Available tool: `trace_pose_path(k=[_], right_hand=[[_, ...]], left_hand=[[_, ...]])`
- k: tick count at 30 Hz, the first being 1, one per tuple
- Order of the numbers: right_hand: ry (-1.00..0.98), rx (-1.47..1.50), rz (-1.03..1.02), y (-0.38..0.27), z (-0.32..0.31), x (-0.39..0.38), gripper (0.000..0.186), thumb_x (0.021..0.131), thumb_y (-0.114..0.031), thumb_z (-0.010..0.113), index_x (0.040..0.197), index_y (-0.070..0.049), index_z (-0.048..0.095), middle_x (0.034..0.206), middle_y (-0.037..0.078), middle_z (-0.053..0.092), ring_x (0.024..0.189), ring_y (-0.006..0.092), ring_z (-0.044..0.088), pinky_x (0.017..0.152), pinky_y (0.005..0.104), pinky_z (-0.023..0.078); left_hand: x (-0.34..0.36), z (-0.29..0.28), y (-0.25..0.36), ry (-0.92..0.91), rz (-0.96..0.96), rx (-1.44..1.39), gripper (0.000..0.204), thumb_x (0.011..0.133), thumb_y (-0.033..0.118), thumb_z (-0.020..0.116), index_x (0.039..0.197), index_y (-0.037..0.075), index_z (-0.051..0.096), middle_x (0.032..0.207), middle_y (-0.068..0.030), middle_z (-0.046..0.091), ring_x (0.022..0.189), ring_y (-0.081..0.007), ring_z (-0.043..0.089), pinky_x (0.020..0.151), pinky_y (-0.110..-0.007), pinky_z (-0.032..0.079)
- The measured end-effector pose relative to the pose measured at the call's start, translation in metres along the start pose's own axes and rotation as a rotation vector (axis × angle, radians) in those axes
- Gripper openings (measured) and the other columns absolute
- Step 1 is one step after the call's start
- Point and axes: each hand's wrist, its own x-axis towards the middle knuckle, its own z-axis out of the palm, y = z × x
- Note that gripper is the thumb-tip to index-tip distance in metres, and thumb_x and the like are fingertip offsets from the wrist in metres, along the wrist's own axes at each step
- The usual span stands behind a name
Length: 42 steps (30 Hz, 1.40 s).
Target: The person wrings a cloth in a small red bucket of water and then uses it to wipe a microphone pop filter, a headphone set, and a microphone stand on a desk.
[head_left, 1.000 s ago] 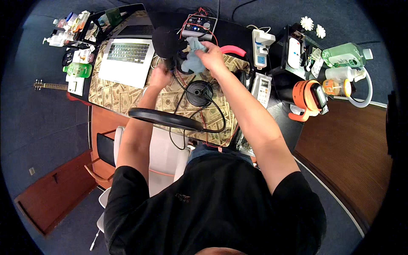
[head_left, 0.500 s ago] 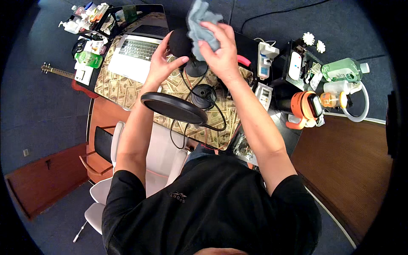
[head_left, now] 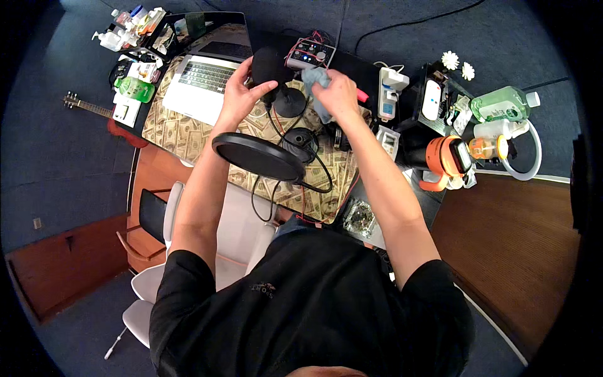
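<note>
My left hand [head_left: 237, 95] is wrapped round the side of a black foam-covered microphone [head_left: 268, 66], thumb toward me. The microphone stands on a round black base [head_left: 289, 103]. To its right, my right hand [head_left: 339, 94] grips a crumpled blue-grey cloth [head_left: 316, 78], part of which hangs down below the fingers. The cloth is apart from the foam. Nearer me, a round black pop filter [head_left: 259, 157] stands on its own base [head_left: 300, 144], with a dark cable looping beside it. Behind the cloth sits a small audio interface [head_left: 310, 54] with knobs and red wires.
An open laptop [head_left: 200, 85] lies left on the banknote-patterned mat [head_left: 179, 132]. A power strip [head_left: 391, 91], an orange-and-black tumbler [head_left: 442, 157] and a green bottle [head_left: 501, 105] stand right. A glass ashtray [head_left: 359, 217] sits at the near right edge. Left is a green pack [head_left: 135, 89].
My right hand has lowered the cloth from beside the foam, down and a little right, uncovering the audio interface. My left hand stays at the microphone.
</note>
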Motion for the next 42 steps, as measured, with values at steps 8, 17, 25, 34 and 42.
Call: trace_pose_path(k=[8,17,25,34,42], right_hand=[[0.234,0.36,-0.557,-0.077,-0.019,0.007,0.052,0.082,-0.017,0.071,0.133,-0.016,0.059,0.105,0.018,0.067,0.098,0.0344,0.068,0.083,0.0413,0.055],[-0.058,-0.174,-0.092,-0.025,-0.044,-0.014,0.035,0.075,-0.033,0.073,0.101,-0.009,0.075,0.096,0.019,0.071,0.091,0.0392,0.068,0.082,0.047,0.054],[0.202,0.21,-0.422,-0.06,-0.004,0.015,0.046,0.085,-0.021,0.071,0.127,-0.005,0.064,0.124,0.022,0.055,0.111,0.0384,0.061,0.096,0.0422,0.05],[-0.046,-0.101,-0.06,0.022,-0.002,-0.018,0.029,0.077,-0.016,0.069,0.1,0.002,0.073,0.11,0.029,0.066,0.105,0.0416,0.065,0.093,0.0475,0.054],[-0.111,0.001,-0.346,-0.015,0.04,-0.027,0.034,0.079,-0.013,0.069,0.109,0.003,0.067,0.113,0.026,0.062,0.105,0.0409,0.064,0.094,0.045,0.052]], left_hand=[[0.006,-0.009,-0.02,0.01,0.046,0.05,0.076,0.077,0.009,0.086,0.142,-0.004,0.047,0.123,-0.0134,0.063,0.112,-0.019,0.062,0.094,-0.032,0.053],[0.002,-0.003,-0.002,0.009,0.01,0.113,0.074,0.078,0.005,0.085,0.141,-0.005,0.047,0.132,-0.0137,0.06,0.121,-0.0199,0.057,0.103,-0.032,0.047],[0.007,-0.003,-0.003,-0.056,0.047,0.102,0.067,0.08,0.004,0.082,0.138,-0.005,0.05,0.126,-0.0115,0.064,0.116,-0.0188,0.06,0.102,-0.032,0.047],[0.0,-0.008,-0.007,-0.043,0.002,0.102,0.073,0.077,0.011,0.087,0.139,-0.003,0.05,0.124,-0.014,0.064,0.114,-0.0198,0.061,0.096,-0.034,0.052],[-0.017,-0.017,-0.042,-0.054,-0.055,0.374,0.043,0.078,0.007,0.085,0.116,-0.002,0.066,0.102,-0.0083,0.071,0.095,-0.0154,0.065,0.08,-0.031,0.054]])
